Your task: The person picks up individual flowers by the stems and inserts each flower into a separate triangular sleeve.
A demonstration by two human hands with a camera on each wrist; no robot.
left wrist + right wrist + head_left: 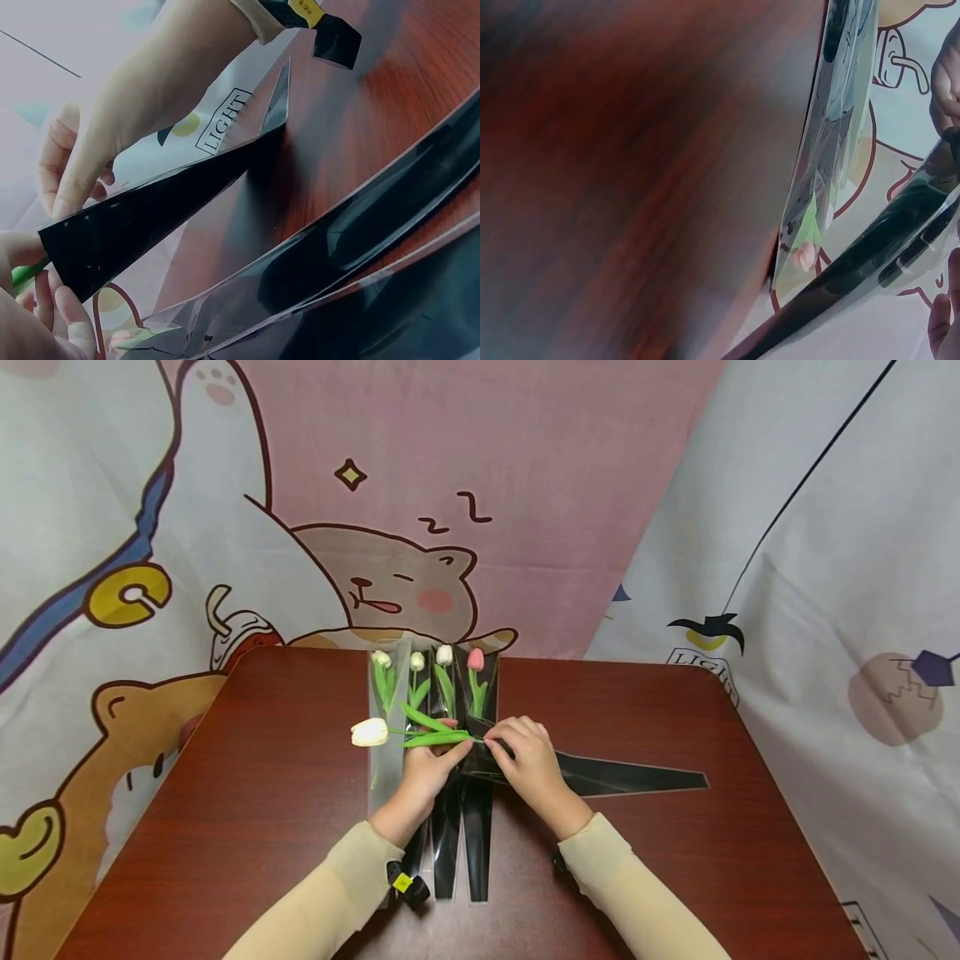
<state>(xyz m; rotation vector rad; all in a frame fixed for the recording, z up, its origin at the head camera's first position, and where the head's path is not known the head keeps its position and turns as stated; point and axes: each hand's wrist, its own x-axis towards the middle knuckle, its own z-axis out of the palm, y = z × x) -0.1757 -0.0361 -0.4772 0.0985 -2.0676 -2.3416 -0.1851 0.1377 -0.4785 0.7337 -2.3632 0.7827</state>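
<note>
A white tulip (370,732) with green leaves lies sideways above the table, its bloom to the left. My left hand (426,772) holds it by the leaves and stem, thumb on top. Opposite it, my right hand (528,756) pinches near the stem's lower end, at the mouth of a black tapered flower sleeve (633,774) that points right. In the left wrist view, the sleeve (142,214) stretches from the fingers at its wide mouth to a narrow tip. Whether the stem's end lies inside the sleeve cannot be seen.
Several sleeved tulips lie side by side under the hands, including a pink tulip (476,660) and a white tulip (444,655). Their black sleeves (476,847) point towards me. The brown table (262,810) ends at a cartoon-print cloth (547,510).
</note>
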